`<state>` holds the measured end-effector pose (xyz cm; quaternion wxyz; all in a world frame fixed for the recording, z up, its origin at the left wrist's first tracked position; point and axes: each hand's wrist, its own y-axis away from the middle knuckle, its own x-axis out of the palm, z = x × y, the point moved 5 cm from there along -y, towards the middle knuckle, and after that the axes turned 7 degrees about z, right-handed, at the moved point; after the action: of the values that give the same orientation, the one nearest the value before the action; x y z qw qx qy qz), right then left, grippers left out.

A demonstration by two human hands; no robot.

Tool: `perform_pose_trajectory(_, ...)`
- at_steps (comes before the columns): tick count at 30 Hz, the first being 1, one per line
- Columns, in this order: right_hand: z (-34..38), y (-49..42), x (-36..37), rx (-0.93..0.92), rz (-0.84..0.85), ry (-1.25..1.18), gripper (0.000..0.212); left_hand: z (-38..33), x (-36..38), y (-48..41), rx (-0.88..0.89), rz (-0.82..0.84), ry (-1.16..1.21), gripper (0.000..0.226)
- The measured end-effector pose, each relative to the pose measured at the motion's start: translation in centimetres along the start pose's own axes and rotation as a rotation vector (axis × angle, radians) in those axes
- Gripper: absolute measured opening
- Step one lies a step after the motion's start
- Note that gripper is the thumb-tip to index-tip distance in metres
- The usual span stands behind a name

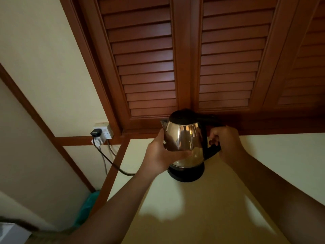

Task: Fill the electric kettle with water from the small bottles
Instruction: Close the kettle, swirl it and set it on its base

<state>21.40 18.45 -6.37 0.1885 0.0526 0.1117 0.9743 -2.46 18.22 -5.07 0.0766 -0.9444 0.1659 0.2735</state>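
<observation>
A person is holding a steel kettle with both hands over a pale desk, in front of brown louvred doors. The left hand is cupping the kettle's shiny side below the spout, palm and fingers pressing against the metal. The right hand is wrapping around the black handle, its grip closing tightly on it. The kettle's black lid is sitting shut on top. The kettle is standing upright above its round black base, which is resting on the desk near the back edge; in the dim light it is hard to tell whether the kettle is sitting fully on the base or hovering just clear of it.

A black cord is running from the base's side across to a wall socket at left, where a black plug is sitting in place. A second, grey cable is hanging down from the same socket. Something teal is lying low beside the desk's left edge, too blurred to identify. Both bare forearms are reaching in from the bottom of the frame, and patches of light are falling on the desk between them.
</observation>
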Motion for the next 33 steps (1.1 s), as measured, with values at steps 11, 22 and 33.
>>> perform_pose_trajectory(11, -0.3, 0.2, 0.3, -0.034, -0.022, -0.088, 0.015, 1.2, -0.1, -0.8, -0.032, 0.008, 0.028, 0.055)
perform_pose_trajectory(22, 0.5, 0.2, 0.4, -0.033, -0.098, -0.023, 0.013, 0.9, -0.5, -1.9, -0.024, 0.047, 0.045, 0.056)
perform_pose_trajectory(33, 0.4, 0.8, 1.0, -0.105, -0.119, -0.042, 0.017, 1.2, -1.0, -1.6, -0.017, 0.018, 0.108, 0.052)
